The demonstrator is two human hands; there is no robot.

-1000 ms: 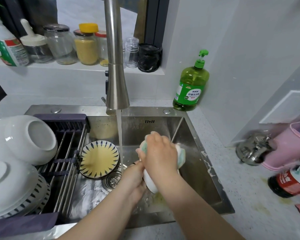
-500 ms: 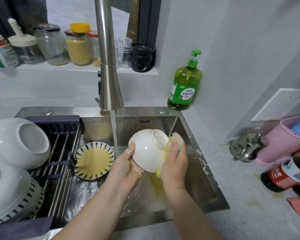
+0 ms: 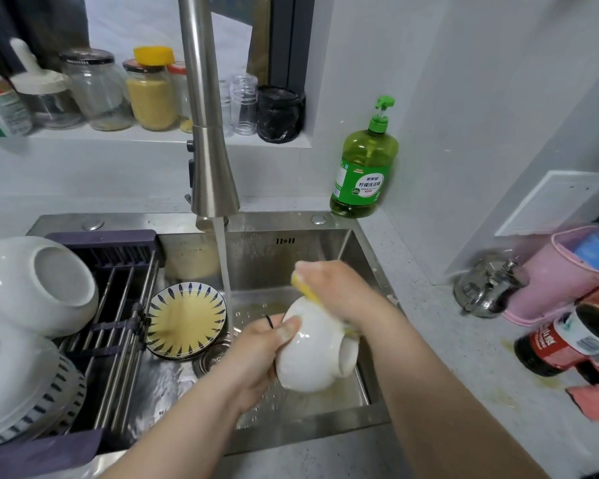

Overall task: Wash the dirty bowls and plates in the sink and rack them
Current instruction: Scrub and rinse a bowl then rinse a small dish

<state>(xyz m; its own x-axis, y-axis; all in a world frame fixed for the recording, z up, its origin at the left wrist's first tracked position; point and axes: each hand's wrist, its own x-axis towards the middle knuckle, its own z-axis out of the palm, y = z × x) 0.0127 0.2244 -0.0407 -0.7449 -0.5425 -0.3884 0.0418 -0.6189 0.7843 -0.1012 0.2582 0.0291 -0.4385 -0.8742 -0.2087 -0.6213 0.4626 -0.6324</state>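
Scrubbing step: left hand (image 3: 256,354) holds the white bowl (image 3: 312,357) on its side over the sink (image 3: 256,257), fingers (image 3: 287,329) clamped on its wall. Right hand (image 3: 336,292), at the bowl's 12 o'clock, pinches a yellow sponge (image 3: 303,288) against the outside. Dirty striped plate (image 3: 187,319) waits at the bowl's 9 o'clock; next move probably calls for rinsing the bowl under the tap (image 3: 211,167), then setting it on the rack (image 3: 118,305) further toward 9 o'clock.
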